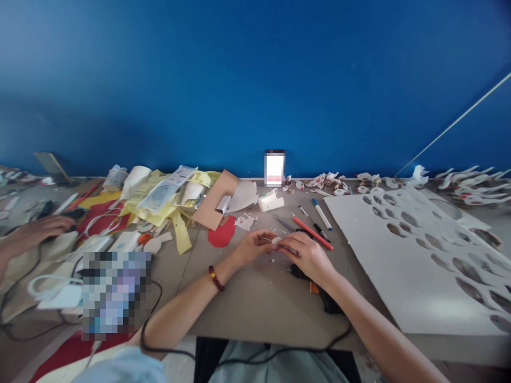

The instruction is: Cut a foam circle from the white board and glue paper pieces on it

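My left hand and my right hand meet over the desk, with fingers pinched around a small white piece. Its exact shape is mostly hidden by the fingertips. Under my right hand and forearm lies a black tool with a cord, probably a glue gun. Just beyond the fingers are scissors, a red pen-like tool, a dark pen and a blue-and-white marker. A red paper disc and a torn white scrap lie beyond my left hand.
A large white sheet with cut-out holes covers the right side. White cut-out shapes line the blue wall. Yellow packaging, brown cardboard and a phone stand behind. Another person's hand is at far left. A cord crosses my lap.
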Available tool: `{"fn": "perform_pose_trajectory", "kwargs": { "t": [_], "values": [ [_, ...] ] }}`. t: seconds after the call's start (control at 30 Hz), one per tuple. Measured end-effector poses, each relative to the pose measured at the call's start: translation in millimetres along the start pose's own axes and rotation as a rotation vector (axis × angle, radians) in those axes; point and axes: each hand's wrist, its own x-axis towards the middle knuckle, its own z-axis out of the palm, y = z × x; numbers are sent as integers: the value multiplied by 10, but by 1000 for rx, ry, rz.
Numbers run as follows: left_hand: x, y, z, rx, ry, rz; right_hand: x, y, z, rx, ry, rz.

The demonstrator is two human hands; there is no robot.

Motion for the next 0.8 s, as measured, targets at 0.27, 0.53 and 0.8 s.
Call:
{"fn": "perform_pose_trajectory", "kwargs": {
  "t": [0.27,0.53,0.8],
  "values": [
    [10,-26,-1,-35,9,-44,8,-30,-18,-135,-16,-39],
    [-2,-13,21,-17,5,-49,-14,-11,-11,-278,-46,-135],
    [1,-90,49,25,55,8,-9,-16,5,-352,-67,-162]
  ]
}}
